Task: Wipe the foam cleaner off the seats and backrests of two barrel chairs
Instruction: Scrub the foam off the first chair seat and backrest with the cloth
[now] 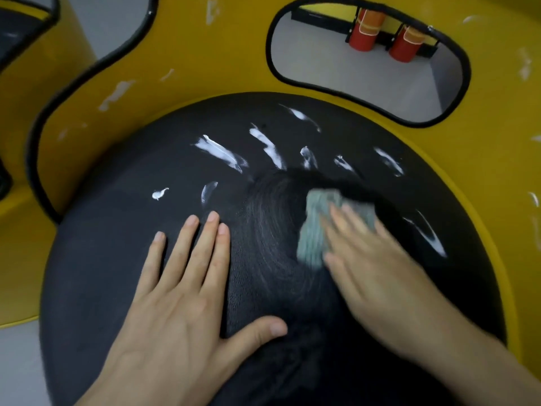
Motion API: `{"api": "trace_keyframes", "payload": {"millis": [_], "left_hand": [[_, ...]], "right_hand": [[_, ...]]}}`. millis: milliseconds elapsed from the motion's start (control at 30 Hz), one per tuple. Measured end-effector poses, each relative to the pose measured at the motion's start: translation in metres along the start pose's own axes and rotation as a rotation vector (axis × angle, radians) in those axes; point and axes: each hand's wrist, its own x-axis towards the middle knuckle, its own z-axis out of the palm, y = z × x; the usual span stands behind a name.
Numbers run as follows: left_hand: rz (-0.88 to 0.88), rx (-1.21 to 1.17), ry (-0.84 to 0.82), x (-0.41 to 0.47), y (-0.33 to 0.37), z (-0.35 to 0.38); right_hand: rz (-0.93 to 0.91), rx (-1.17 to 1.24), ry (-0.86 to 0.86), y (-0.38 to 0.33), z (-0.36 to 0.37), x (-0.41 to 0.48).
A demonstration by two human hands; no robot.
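On the black seat (102, 259) of the nearer barrel chair, the right hand (377, 265) lies blurred on a grey-green cloth (316, 227), fingers stretched flat over it and pressing it against the upholstery. The cloth shows beyond the fingertips and on the thumb side. The left hand (175, 291) rests just beside it, palm down, fingers straight and slightly spread, thumb out, holding nothing. White foam streaks (218, 150) fan across the seat beyond both hands, the nearest just past the cloth's far edge, with one more streak to the right of the right hand. Paler smears dot the yellow backrest (219, 60), which curves behind the seat. A second chair (35, 54) stands at the upper left.
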Motion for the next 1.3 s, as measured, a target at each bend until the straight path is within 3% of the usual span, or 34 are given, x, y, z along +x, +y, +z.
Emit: {"api": "trace_keyframes", "payload": {"millis": [67,133,300,400,600,833,1100,1300], "left_hand": [[-0.01,-0.006,-0.019,0.0,0.001,-0.002],[-0.017,-0.01,-0.037,-0.001,0.001,-0.004],[-0.035,-0.031,-0.037,-0.007,-0.002,-0.005],[-0.061,-0.047,-0.019,-0.011,-0.005,-0.004],[-0.077,-0.034,-0.027,-0.011,-0.003,-0.006],[-0.074,-0.056,-0.032,-0.012,-0.005,-0.005],[-0.078,-0.038,-0.021,-0.011,-0.004,-0.005],[-0.075,-0.04,-0.012,-0.012,-0.005,-0.004]], "right_hand": [[0.134,0.044,-0.037,0.004,-0.006,0.027],[0.15,0.047,-0.034,-0.005,-0.004,0.022],[-0.058,0.027,-0.037,-0.04,0.012,-0.059],[-0.059,0.033,-0.1,-0.04,0.006,-0.05],[-0.024,0.065,-0.11,-0.051,-0.008,0.049],[-0.185,0.04,-0.111,-0.06,0.011,-0.039],[-0.093,0.086,-0.094,-0.074,-0.002,0.052],[-0.143,0.061,-0.1,-0.065,0.007,-0.014]]}}
